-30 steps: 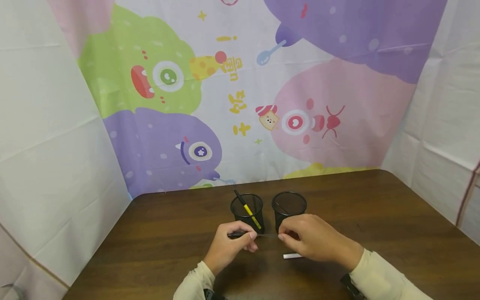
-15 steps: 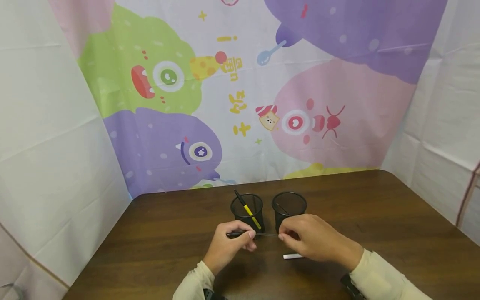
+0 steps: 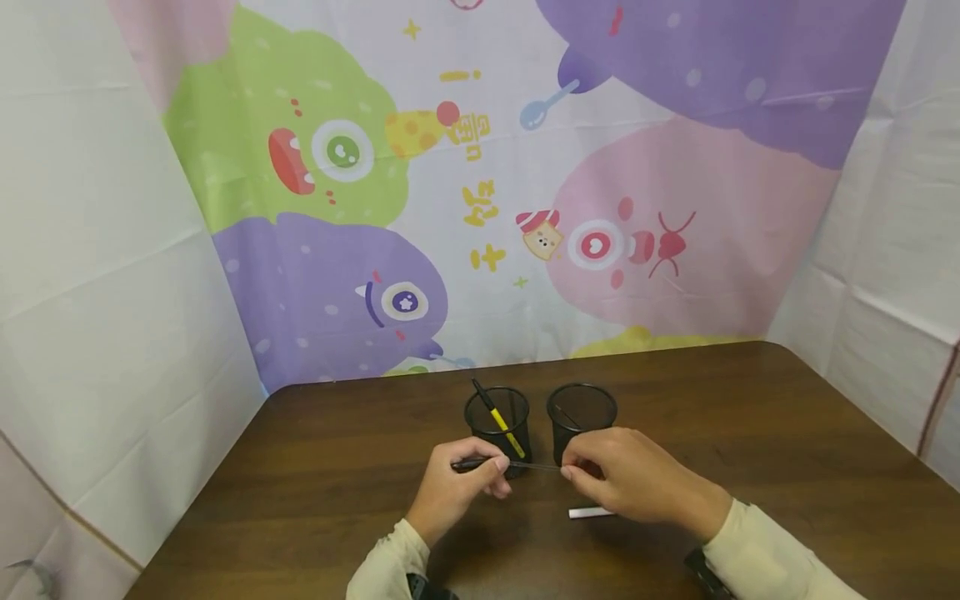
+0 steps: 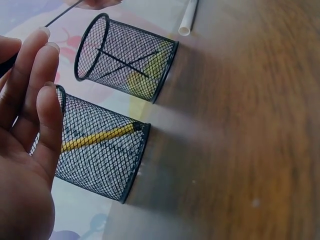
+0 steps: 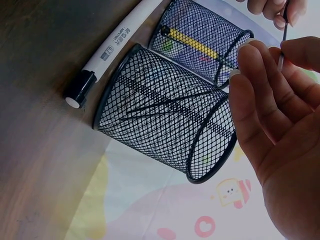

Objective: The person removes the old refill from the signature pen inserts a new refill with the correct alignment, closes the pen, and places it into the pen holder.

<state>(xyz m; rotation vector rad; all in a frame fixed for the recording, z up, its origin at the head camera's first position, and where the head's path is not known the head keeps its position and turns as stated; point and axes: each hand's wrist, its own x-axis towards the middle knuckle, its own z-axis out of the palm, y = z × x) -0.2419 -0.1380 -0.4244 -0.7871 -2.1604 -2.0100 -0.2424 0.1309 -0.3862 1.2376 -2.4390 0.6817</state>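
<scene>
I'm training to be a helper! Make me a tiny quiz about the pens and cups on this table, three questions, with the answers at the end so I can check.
1. Pick one. What leans inside the left cup?
A) scissors
B) a yellow-and-black pen
C) a red spoon

2. True or false? The white pen lies on the table, outside both the left cup and the right cup.

3. Fill in the gap. The thin stick runs from the person's left grip to their ____ grip.

Key:
1. B
2. True
3. right: the right grip pinches its other end
</scene>
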